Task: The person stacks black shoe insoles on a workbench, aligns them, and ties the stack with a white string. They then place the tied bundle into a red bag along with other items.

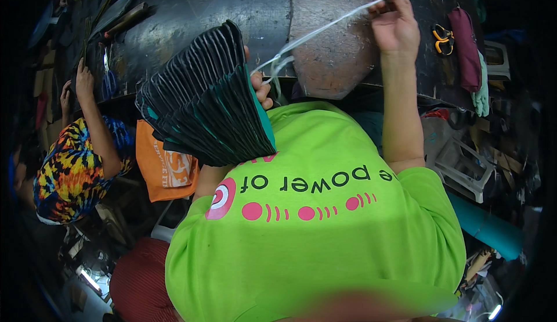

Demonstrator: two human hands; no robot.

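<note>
My left hand (261,88) is closed round the edge of a thick stack of black and teal fabric pieces (203,104), held up in front of my chest. Most of that hand and its forearm is hidden behind the stack. White string (328,30) runs taut from beside my left fingers up to my right hand (395,24), whose fingers are pinched on it, out over the table. A short tail of string sticks out past the right fingertips. Looser strands hang by the left hand.
The dark worktable (232,0) has a worn brown patch (331,37). Orange-and-black snips (444,39) and a maroon cloth roll (465,49) lie right; blue-handled scissors (108,81) lie left. A co-worker in a tie-dye shirt (81,168) is at left. An orange bag (162,168) hangs nearby.
</note>
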